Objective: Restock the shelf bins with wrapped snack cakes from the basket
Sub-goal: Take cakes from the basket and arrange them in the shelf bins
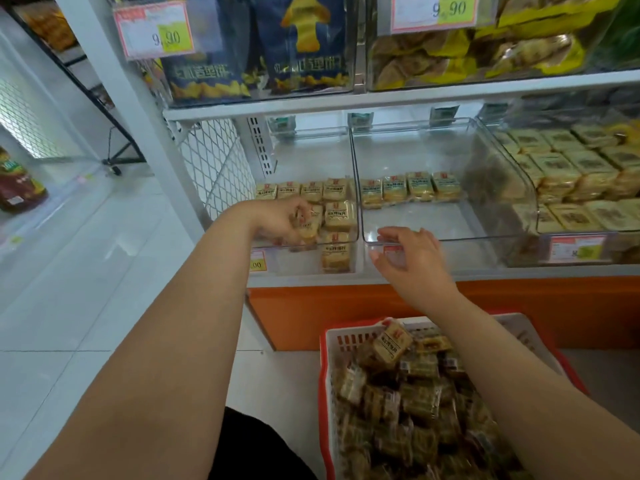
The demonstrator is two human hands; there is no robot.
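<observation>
My left hand (282, 220) reaches into the left clear bin (304, 263) and grips a wrapped snack cake (309, 226) above the bin's front rows. More yellow cakes (334, 190) line that bin's back and right side. My right hand (408, 256) rests on the front rim of the middle clear bin (450, 225), fingers spread and holding nothing. That bin has one row of cakes (410, 187) at its back. The red and white basket (341, 336) sits below on the floor, heaped with wrapped cakes (415, 393).
A third bin (578, 233) at right is packed with similar cakes. Upper shelf bins hold bagged snacks (256, 53) behind price tags. An orange base panel (346, 303) runs under the shelf. White tiled floor (86, 271) opens to the left.
</observation>
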